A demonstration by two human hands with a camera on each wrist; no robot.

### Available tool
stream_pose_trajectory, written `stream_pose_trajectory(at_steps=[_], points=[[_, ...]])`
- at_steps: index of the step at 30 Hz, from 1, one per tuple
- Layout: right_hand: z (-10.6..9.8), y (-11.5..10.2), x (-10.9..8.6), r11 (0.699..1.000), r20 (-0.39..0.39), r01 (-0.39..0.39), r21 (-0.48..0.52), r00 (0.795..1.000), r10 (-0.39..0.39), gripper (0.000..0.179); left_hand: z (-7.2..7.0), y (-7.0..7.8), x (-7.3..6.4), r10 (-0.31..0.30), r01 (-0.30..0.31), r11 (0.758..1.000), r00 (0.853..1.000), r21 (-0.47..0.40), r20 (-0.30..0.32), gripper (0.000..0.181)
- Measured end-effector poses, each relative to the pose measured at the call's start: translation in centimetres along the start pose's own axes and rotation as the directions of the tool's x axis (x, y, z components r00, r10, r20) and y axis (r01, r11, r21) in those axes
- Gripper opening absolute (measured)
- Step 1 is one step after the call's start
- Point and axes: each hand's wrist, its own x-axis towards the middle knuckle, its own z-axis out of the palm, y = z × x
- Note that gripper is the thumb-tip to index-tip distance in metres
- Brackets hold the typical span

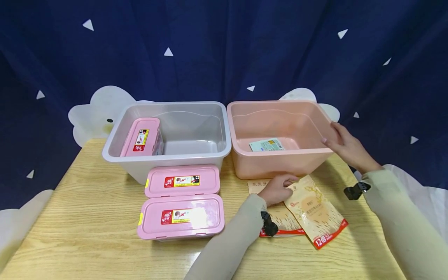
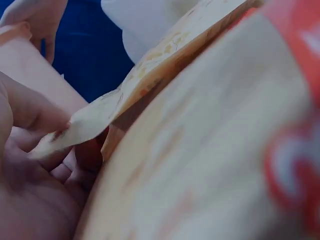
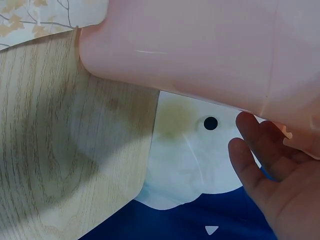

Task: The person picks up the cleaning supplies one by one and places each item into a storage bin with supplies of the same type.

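My left hand [image 1: 276,189] pinches the top corner of a yellow packet [image 1: 316,212] with a red bottom band. In the left wrist view, that corner of the packet [image 2: 97,117] sits between thumb and fingers. Partly beneath it lies a second similar packet [image 1: 283,219] on the table, half hidden by the left hand and sleeve. My right hand [image 1: 351,149] grips the right rim of the pink bin [image 1: 273,165], thumb over the edge. From the right wrist view, its fingers [image 3: 247,155] are at the bin's outer side. A small white-and-green packet [image 1: 267,145] lies inside the bin.
Left of the pink bin stands a grey bin [image 1: 182,160] holding a pink-lidded box [image 1: 152,132]. Two more pink-lidded boxes, one nearer [image 1: 206,229] and one farther [image 1: 208,173], lie before it on the wooden table [image 1: 87,217]. A blue curtain [image 1: 210,50] hangs behind.
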Motion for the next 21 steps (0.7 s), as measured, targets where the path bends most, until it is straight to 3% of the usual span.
stream_pose_trajectory(at_steps=[7,16,21], points=[[0.1,0.0,0.0,1.000,-0.010,0.007,0.007,1.000,-0.007,0.091,0.2,0.4,-0.1,0.018,-0.018,0.999,1.000,0.051,0.006,0.045],[0.0,-0.2,0.0,1.000,-0.004,-0.002,-0.005,1.000,0.002,0.091,0.3,0.6,-0.5,-0.073,0.073,0.996,0.997,0.052,-0.006,0.033],[-0.1,-0.2,-0.1,1.000,-0.008,0.005,-0.009,1.000,-0.005,0.091,0.4,1.1,-1.3,-0.047,0.047,0.998,0.999,-0.038,-0.009,0.036]])
